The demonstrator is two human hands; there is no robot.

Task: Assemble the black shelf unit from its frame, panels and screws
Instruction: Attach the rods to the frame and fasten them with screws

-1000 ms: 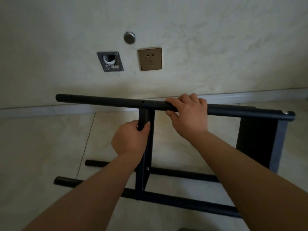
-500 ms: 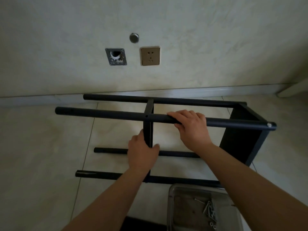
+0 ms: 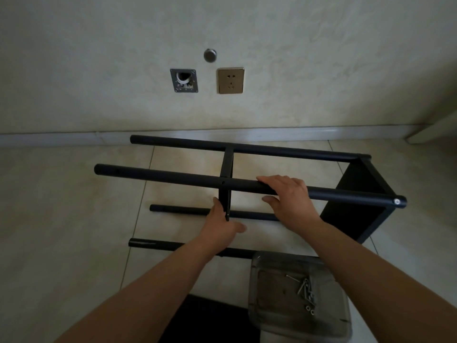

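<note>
Tiles (image 3: 61, 219), skirting (image 3: 49, 139), wall socket (image 3: 230, 80), frame (image 3: 160, 174)

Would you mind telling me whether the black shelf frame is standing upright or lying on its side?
On its side: the black shelf frame's four round posts run level above the tiled floor.

The shelf frame (image 3: 247, 184) lies on its side on the floor (image 3: 61, 219), in front of the wall (image 3: 99, 45). Two poles are up high and two poles lie low on the floor. A middle panel (image 3: 226, 184) stands between the poles. An end panel (image 3: 356, 206) sits at the right end. The left hand (image 3: 220, 231) holds the near edge of the middle panel. The right hand (image 3: 289, 199) rests on the near top pole, just right of that panel. A tray (image 3: 272, 305) sits near the person, in front of the frame. Screws (image 3: 306, 290) lie in the tray, on its right side. On the wall behind, a socket (image 3: 231, 80) is right of a plate with a hole (image 3: 184, 80).
</note>
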